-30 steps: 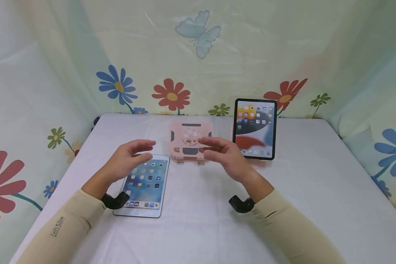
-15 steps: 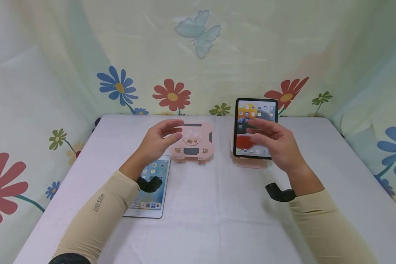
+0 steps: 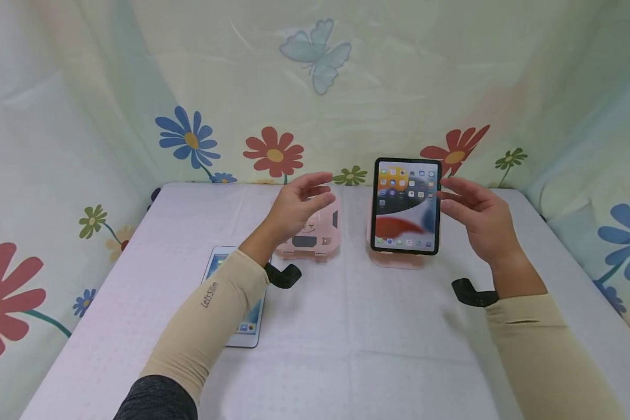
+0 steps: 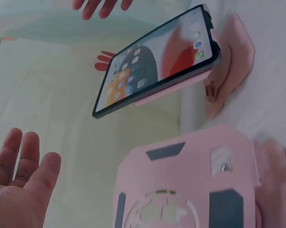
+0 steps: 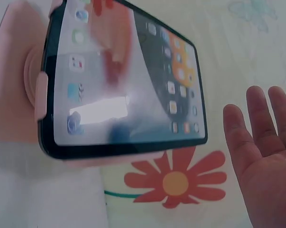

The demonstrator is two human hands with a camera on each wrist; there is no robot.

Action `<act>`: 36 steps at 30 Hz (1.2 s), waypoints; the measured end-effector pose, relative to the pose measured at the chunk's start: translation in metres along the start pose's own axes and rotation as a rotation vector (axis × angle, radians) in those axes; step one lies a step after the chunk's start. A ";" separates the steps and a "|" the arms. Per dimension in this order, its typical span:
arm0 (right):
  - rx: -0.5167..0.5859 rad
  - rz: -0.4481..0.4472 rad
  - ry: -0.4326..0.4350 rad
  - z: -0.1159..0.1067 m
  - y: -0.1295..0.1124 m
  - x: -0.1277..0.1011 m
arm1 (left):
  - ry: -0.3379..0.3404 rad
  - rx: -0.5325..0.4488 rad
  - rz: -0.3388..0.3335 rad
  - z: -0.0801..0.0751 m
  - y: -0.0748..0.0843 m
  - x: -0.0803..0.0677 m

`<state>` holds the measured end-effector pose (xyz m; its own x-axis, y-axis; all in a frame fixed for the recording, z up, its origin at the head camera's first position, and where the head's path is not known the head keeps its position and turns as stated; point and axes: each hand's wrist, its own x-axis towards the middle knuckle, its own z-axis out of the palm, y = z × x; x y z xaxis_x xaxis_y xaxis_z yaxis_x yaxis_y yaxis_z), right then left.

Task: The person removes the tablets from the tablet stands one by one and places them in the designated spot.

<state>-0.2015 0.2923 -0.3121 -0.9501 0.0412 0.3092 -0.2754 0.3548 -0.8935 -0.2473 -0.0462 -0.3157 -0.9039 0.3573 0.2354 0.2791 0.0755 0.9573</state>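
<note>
A black-framed tablet [image 3: 406,207] leans upright on a pink stand [image 3: 399,261] at the back right. My right hand [image 3: 483,219] is just right of that tablet, fingertips at its right edge, fingers loosely extended and holding nothing. In the right wrist view the fingers [image 5: 235,121] are apart from the tablet's top edge. My left hand [image 3: 299,207] hovers over a second pink stand [image 3: 315,248], partly covering it, fingers relaxed and nothing in them. The left wrist view shows this stand's panel [image 4: 180,185] with grey pads beside the hand [image 4: 24,180].
A white-framed tablet [image 3: 244,340] lies flat at the left, half hidden under my left forearm. The white-covered table [image 3: 346,350] ends at a flowered curtain [image 3: 215,70] behind the stands. Curtains also hang at both sides.
My left hand has moved right and away from me, from above the flat tablet to the second stand. My right hand has passed across the upright tablet to its right side.
</note>
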 end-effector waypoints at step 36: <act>-0.026 0.248 -0.033 -0.013 0.050 0.046 | -0.022 0.072 -0.247 0.075 -0.020 0.080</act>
<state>-0.2568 0.3242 -0.3388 -0.9926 0.0992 0.0705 -0.0300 0.3618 -0.9318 -0.3009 0.0509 -0.3288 -0.9405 0.3396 -0.0082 0.0742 0.2290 0.9706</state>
